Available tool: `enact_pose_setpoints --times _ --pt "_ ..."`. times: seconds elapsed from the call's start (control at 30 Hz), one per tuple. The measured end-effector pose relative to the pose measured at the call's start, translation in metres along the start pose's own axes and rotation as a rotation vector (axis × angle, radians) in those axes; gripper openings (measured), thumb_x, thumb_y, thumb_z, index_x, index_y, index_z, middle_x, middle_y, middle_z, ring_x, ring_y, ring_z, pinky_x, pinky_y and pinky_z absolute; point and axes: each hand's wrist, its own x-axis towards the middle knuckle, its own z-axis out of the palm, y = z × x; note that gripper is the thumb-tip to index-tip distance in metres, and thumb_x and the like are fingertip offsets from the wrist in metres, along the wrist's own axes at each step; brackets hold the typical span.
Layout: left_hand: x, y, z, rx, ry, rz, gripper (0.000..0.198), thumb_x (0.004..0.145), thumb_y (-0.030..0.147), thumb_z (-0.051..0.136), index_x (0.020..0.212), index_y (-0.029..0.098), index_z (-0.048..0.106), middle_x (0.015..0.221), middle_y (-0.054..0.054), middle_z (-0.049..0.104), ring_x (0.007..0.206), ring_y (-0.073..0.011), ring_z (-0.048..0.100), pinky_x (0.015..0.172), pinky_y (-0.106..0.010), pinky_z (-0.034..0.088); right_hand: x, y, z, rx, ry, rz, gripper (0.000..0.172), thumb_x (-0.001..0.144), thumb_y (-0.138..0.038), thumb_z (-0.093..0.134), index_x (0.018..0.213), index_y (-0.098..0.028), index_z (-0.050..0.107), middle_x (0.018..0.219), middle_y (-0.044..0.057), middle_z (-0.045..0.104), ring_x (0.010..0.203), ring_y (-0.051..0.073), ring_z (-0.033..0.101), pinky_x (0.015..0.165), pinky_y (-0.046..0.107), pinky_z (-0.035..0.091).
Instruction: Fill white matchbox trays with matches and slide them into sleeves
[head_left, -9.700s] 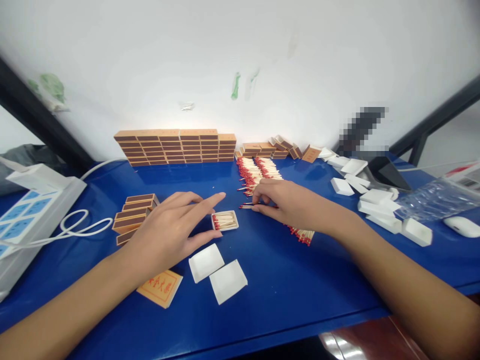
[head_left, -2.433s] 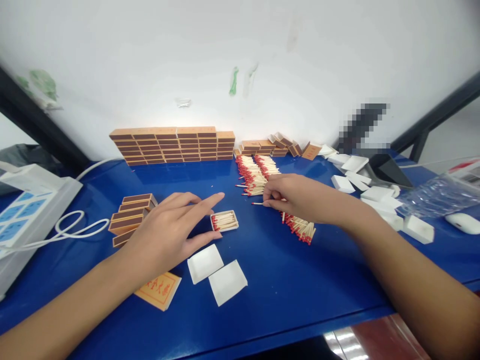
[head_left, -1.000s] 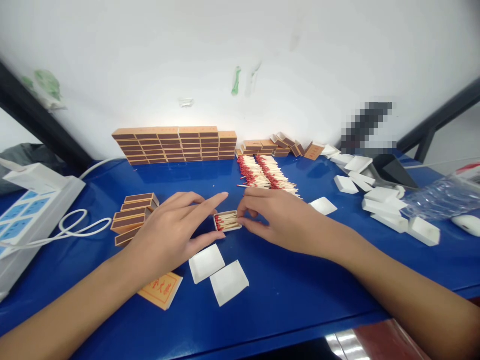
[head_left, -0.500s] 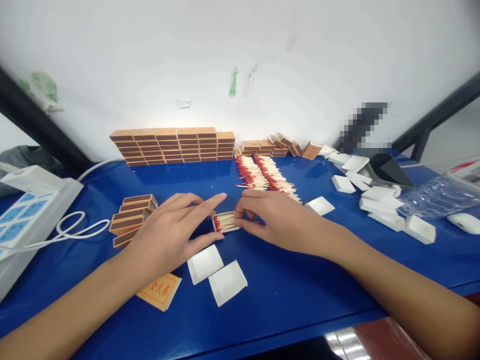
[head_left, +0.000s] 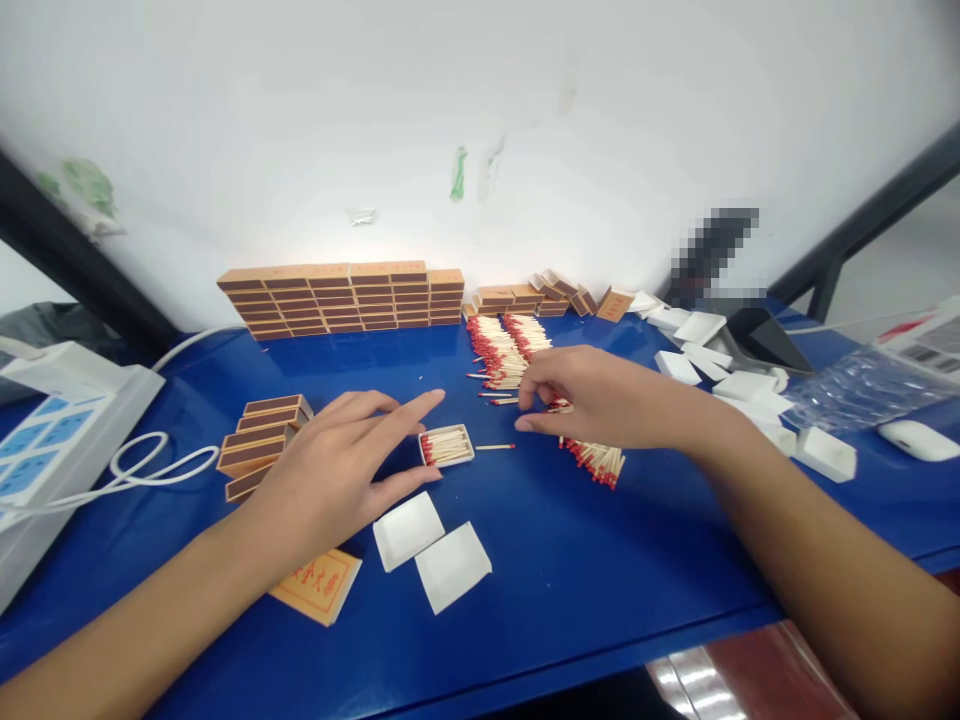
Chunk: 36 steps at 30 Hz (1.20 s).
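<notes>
A white matchbox tray (head_left: 466, 452) filled with red-headed matches (head_left: 446, 445) lies on the blue table. My left hand (head_left: 337, 460) is at its left end, thumb and fingers spread around that corner; firm contact is hard to judge. One loose match (head_left: 495, 447) lies just right of the tray. Over the loose match pile (head_left: 499, 355) hovers my right hand (head_left: 581, 395), fingers curved and thumb apart, with nothing visible held. It partly hides the matches beneath. More loose matches (head_left: 596, 462) fan out below its palm.
Stacked matchboxes (head_left: 337, 300) line the wall. Several more boxes (head_left: 259, 440) stand by my left wrist. Two white trays (head_left: 454, 567) and an orange matchbox cover (head_left: 319, 585) lie in front. White trays (head_left: 701, 328) are scattered right; a power strip (head_left: 45, 440) is left.
My right hand has left the tray's right end and moved right, over the loose matches. The tray's full length and a single match beside it now show. My left hand stays put.
</notes>
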Motion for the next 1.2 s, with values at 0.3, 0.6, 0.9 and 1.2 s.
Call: enact_pose_setpoints --times 0.3,0.6,0.9,1.2 --pt "0.000 -0.001 -0.001 0.010 -0.008 -0.010 0.064 0.101 0.052 0.066 0.155 0.021 0.051 0.107 -0.008 0.076 0.106 -0.0284 0.070 0.091 -0.040 0.056 0.003 -0.018 0.013 0.090 -0.110 -0.088 0.007 0.092 -0.019 0.067 0.089 -0.020 0.073 0.088 0.003 0.069 0.077 0.016 0.058 0.068 0.029 0.041" --pt "0.000 0.000 -0.001 0.005 0.020 0.008 0.062 0.101 0.050 0.068 0.153 0.019 0.053 0.108 -0.009 0.075 0.102 -0.0269 0.071 0.091 -0.040 0.058 0.008 0.012 0.011 -0.113 0.012 0.028 0.008 0.098 -0.023 0.064 0.097 -0.018 0.070 0.097 0.008 0.071 0.085 0.021 0.060 0.073 0.032 0.042" --pt "0.001 0.000 -0.001 0.000 0.015 0.011 0.063 0.101 0.052 0.067 0.154 0.019 0.053 0.105 -0.009 0.076 0.103 -0.0283 0.071 0.090 -0.042 0.058 0.006 -0.008 0.015 -0.017 0.027 -0.022 0.013 0.103 -0.024 0.058 0.097 -0.018 0.069 0.097 0.008 0.070 0.084 0.020 0.060 0.073 0.033 0.043" --pt "0.003 0.005 -0.001 -0.010 0.016 0.026 0.065 0.100 0.048 0.070 0.153 0.018 0.051 0.109 -0.010 0.075 0.103 -0.0279 0.070 0.090 -0.043 0.059 0.003 -0.056 0.032 0.000 0.033 -0.145 0.010 0.104 -0.020 0.060 0.102 -0.017 0.069 0.106 0.007 0.066 0.083 0.017 0.062 0.071 0.031 0.044"
